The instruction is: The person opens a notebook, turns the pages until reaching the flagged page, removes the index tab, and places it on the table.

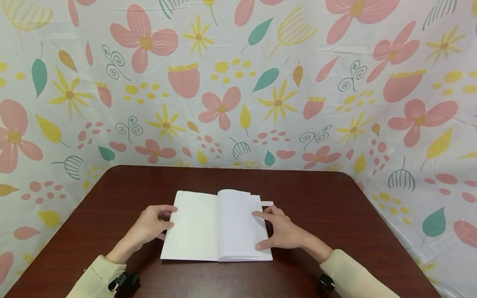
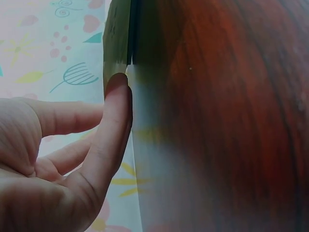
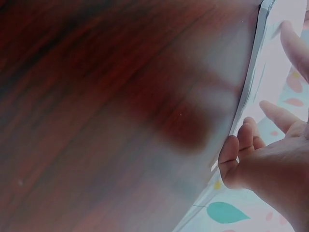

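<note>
White, likely light and bendy, the open book (image 1: 196,225) lies on the table (image 1: 316,198), best held by its outer edges, the left hand (image 1: 150,224) pinching one, the right hand (image 1: 285,231) resting uncurled thumb and index on the lined page (image 1: 235,227).

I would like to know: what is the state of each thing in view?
Notebook: open
Left page: blank
Right page: lined, no writing visible
White strip: sticking out past the notebook's right edge
Left hand: touching the notebook's left edge
Right hand: touching the right page
</note>
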`<state>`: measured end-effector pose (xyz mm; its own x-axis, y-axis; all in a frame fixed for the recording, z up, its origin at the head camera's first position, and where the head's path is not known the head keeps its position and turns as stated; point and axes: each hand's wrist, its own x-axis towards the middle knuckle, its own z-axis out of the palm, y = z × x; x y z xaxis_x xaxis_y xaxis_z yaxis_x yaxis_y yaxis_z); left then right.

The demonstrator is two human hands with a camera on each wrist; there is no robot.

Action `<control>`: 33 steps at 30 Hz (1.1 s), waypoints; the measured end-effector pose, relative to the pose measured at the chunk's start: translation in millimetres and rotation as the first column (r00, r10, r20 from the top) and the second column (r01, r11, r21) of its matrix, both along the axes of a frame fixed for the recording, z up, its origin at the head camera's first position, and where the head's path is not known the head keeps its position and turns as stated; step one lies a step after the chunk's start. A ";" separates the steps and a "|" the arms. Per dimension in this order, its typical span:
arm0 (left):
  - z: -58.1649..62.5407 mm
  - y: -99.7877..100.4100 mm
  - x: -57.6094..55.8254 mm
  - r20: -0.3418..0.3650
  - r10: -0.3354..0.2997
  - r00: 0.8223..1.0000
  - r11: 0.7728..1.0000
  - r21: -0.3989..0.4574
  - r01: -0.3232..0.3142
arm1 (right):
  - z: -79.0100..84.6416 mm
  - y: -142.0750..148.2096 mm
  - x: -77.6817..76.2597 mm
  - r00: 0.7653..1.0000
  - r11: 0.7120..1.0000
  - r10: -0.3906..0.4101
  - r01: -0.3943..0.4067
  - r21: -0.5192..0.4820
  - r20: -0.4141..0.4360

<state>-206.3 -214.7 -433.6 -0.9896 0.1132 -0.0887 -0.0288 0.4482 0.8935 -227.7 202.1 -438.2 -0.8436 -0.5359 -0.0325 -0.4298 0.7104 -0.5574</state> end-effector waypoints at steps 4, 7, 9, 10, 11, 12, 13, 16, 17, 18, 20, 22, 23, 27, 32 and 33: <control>0.5 0.5 -0.9 0.003 -0.006 1.000 1.000 0.003 0.006 | -1.4 0.0 0.2 1.000 1.000 0.004 -0.004 -0.003 0.000; 1.2 0.8 -1.1 0.015 -0.012 1.000 1.000 0.013 0.012 | -1.9 -0.2 0.3 1.000 1.000 0.007 -0.007 0.002 -0.002; 1.7 1.0 -1.0 0.021 -0.014 1.000 1.000 0.018 0.013 | -1.7 -0.6 0.2 1.000 1.000 0.008 -0.008 0.005 -0.004; 1.9 1.0 -1.0 0.023 -0.016 1.000 1.000 0.020 0.015 | -1.6 -0.8 0.1 1.000 1.000 0.008 -0.008 0.007 -0.004; 2.0 1.1 -0.9 0.025 -0.017 1.000 1.000 0.021 0.016 | -1.4 -1.1 0.1 1.000 1.000 0.008 -0.008 0.007 -0.005; 2.2 1.1 -0.8 0.024 -0.017 1.000 1.000 0.021 0.017 | -1.2 -1.3 0.1 1.000 1.000 0.008 -0.008 0.007 -0.004; 2.4 1.1 -0.7 0.023 -0.019 1.000 1.000 0.020 0.018 | -1.0 -1.5 0.2 1.000 1.000 0.007 -0.007 0.008 -0.005; 2.7 1.0 -0.7 0.020 -0.019 1.000 1.000 0.021 0.019 | -1.4 -2.2 -0.1 1.000 1.000 0.008 -0.008 0.008 -0.009; 2.9 0.9 -0.7 0.019 -0.018 1.000 1.000 0.021 0.018 | -1.8 -2.4 -0.2 1.000 1.000 0.010 -0.010 0.009 -0.012; 3.0 0.8 -0.6 0.018 -0.018 1.000 1.000 0.020 0.017 | -2.4 -2.6 -0.5 1.000 1.000 0.012 -0.012 0.012 -0.016; 3.2 0.5 -0.2 0.019 -0.016 1.000 1.000 0.017 0.016 | -3.9 -3.1 -0.9 1.000 1.000 0.017 -0.016 0.016 -0.020; 3.4 0.2 0.1 0.018 -0.016 1.000 1.000 0.012 0.016 | -5.4 -3.7 -1.2 0.999 1.000 0.020 -0.019 0.021 -0.025; 3.5 0.2 0.2 0.017 -0.016 1.000 1.000 0.010 0.015 | -5.9 -4.0 -0.9 0.999 1.000 0.020 -0.020 0.021 -0.027; 3.6 0.1 0.4 0.016 -0.013 1.000 1.000 0.006 0.013 | -7.3 -6.1 -0.9 0.999 1.000 0.016 -0.015 0.020 -0.037; 3.8 -0.1 0.1 0.021 -0.007 1.000 1.000 0.001 0.007 | -7.3 -9.5 -0.8 0.999 1.000 0.004 -0.003 0.020 -0.052; 3.8 -0.1 0.0 0.021 -0.008 1.000 1.000 0.000 0.008 | -7.1 -10.1 -0.8 0.998 1.000 -0.001 0.002 0.024 -0.059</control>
<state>-206.3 -214.7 -429.8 -0.9866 0.1210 -0.1095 -0.0440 0.4489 0.8925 -228.5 192.0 -445.3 -0.8453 -0.5343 0.0046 -0.4605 0.7241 -0.5135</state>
